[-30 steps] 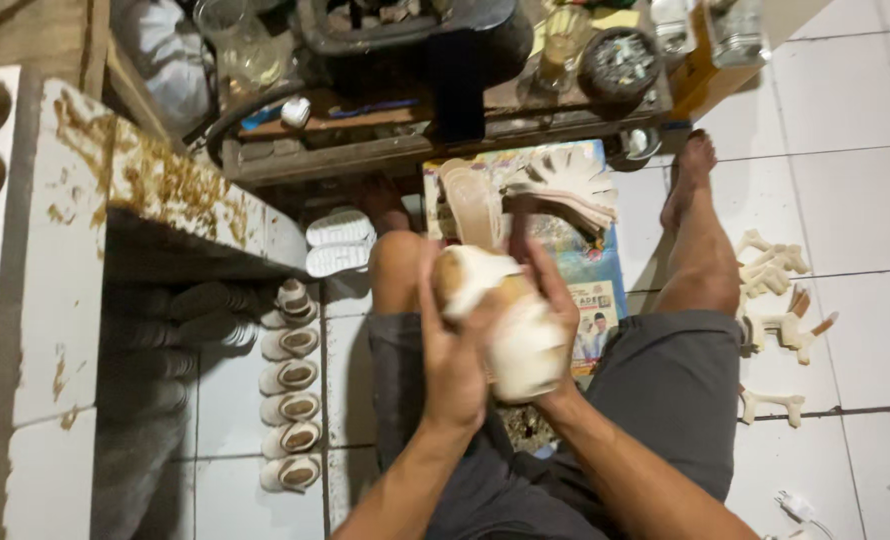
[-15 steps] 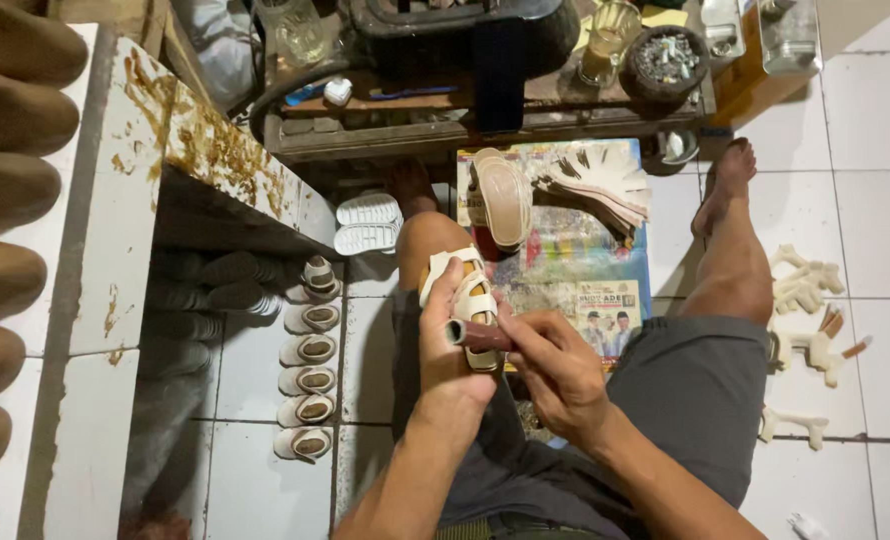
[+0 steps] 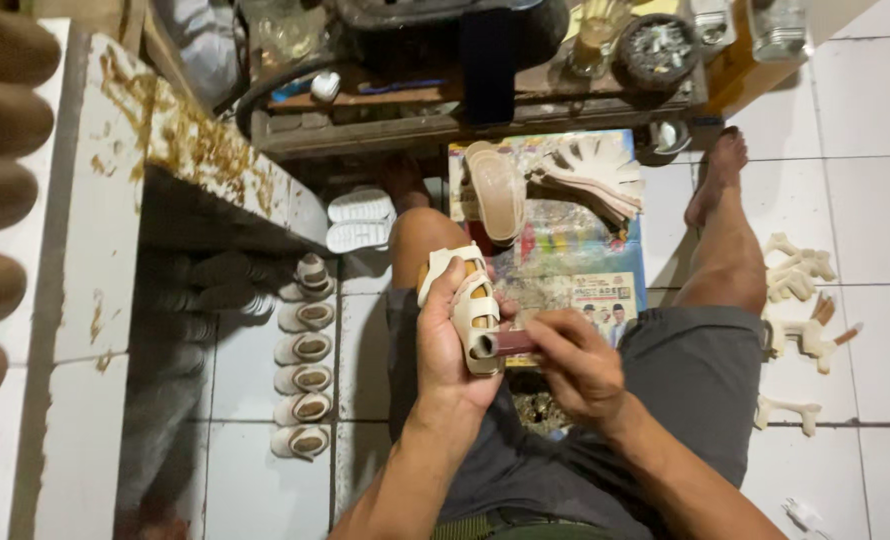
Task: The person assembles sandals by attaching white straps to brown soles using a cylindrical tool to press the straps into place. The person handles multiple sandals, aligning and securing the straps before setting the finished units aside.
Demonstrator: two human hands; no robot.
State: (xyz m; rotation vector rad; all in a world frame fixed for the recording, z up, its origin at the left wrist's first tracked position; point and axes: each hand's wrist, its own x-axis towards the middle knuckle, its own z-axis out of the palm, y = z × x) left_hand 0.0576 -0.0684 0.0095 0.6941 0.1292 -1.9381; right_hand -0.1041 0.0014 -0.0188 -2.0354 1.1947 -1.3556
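Observation:
My left hand (image 3: 448, 340) grips a cream strapped sandal upper on a wooden shoe form (image 3: 465, 300), held upright over my left thigh. My right hand (image 3: 577, 362) holds a short brown cylindrical tool (image 3: 508, 344), and its end touches the lower edge of the sandal. I sit on a tiled floor with bare legs stretched forward, in grey shorts.
A row of several finished cream sandals (image 3: 303, 370) lies on the floor at left beside a stained white bench (image 3: 85, 230). Soles (image 3: 498, 190) and cut pieces (image 3: 590, 180) rest on a newspaper (image 3: 575, 260). Loose cream straps (image 3: 800, 290) lie at right. A cluttered low wooden table (image 3: 485, 90) stands ahead.
The sandal on its form has been turned and lowered from in front of me to above my thigh. My right hand has left its side and now presses the brown tool against it.

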